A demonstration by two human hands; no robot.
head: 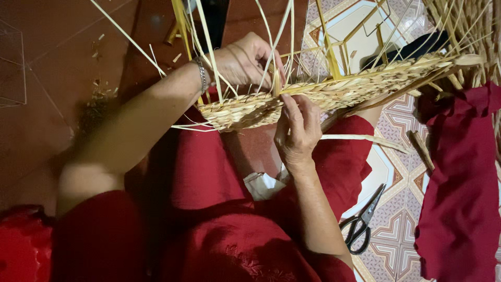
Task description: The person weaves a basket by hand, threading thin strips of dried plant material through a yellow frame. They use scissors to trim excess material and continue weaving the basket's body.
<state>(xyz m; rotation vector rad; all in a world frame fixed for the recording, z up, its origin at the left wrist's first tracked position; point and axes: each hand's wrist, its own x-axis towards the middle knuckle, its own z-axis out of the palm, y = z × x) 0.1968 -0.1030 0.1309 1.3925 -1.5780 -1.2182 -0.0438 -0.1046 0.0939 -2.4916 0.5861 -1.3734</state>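
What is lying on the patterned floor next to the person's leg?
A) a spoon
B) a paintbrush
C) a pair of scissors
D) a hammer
C: a pair of scissors with black handles lies on the patterned floor tiles, beside the red-clothed leg, while both hands work on the woven straw piece.

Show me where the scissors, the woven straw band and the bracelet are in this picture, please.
scissors (pixel 360 224): head view, on the pivot where the blades meet the black handles.
woven straw band (pixel 339 91): head view, on the middle of its braided edge.
bracelet (pixel 202 74): head view, on the metal links at the left wrist.
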